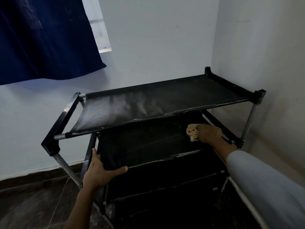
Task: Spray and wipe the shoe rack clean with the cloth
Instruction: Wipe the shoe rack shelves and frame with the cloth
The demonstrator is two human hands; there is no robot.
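Head view: wiping second shelf of black shoe rack (165, 100).
Right hand (208, 133) gripping bunched tan cloth (192, 131) at fingertips, far right on shelf; left hand (99, 172) clasping shelf's front-left corner.

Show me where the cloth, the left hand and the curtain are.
cloth (192, 132), head view, on its crumpled middle
left hand (99, 172), head view, on its back
curtain (44, 38), head view, on its dark blue fabric

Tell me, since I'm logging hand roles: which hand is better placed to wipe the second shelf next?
The right hand: it already holds the cloth against the second shelf near its right end. The left hand has its grip on that shelf's front left corner, steadying the shoe rack.
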